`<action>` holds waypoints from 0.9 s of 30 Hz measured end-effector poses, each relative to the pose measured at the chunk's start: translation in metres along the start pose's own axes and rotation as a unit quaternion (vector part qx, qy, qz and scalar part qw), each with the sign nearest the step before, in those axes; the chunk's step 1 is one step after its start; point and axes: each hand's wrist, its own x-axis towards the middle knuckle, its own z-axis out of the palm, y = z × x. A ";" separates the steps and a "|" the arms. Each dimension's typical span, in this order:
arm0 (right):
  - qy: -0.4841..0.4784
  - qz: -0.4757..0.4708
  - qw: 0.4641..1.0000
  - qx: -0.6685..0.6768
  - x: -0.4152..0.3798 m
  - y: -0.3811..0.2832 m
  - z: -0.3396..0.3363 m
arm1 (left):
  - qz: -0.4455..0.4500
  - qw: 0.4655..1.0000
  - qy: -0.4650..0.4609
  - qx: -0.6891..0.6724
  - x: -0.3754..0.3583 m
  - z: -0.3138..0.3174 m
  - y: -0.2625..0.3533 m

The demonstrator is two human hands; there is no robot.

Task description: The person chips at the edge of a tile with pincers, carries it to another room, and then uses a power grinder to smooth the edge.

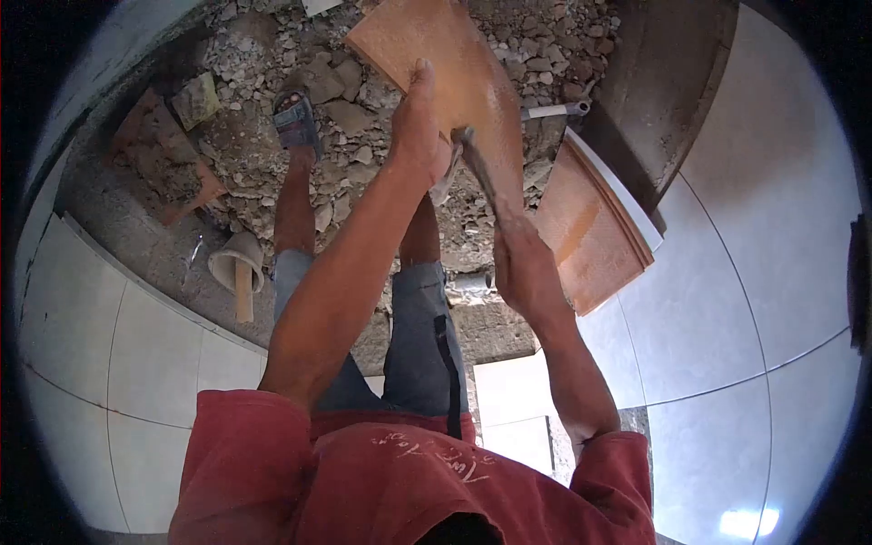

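My left hand (420, 136) grips the left edge of a large orange-brown tile (468, 68), thumb lying along its face, and holds it up above the rubble. In my right hand (525, 268), closed around its lower end, is a slim, dirt-coated hand tool (483, 177). The tool's small dark head lies against the tile's lower edge, close to my left fingers. Its exact kind cannot be made out. Below my left hand, the second foot is mostly hidden.
Broken rubble (350, 100) covers the ground around my sandalled foot (295, 123). Orange tiles (586, 222) lean at the right, near a pale-handled tool (554, 111). A grey bucket (238, 259) with a wooden handle stands left. Pale floor tiles (718, 300) border the trench.
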 end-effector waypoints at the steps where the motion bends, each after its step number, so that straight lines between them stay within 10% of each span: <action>1: -0.017 0.006 1.000 0.002 -0.001 0.003 0.002 | 0.000 1.000 -0.001 -0.001 -0.001 -0.002 -0.002; 27: 0.054 0.053 0.994 0.074 0.000 -0.001 -0.006 | -0.021 0.999 0.023 -0.038 0.001 0.003 -0.005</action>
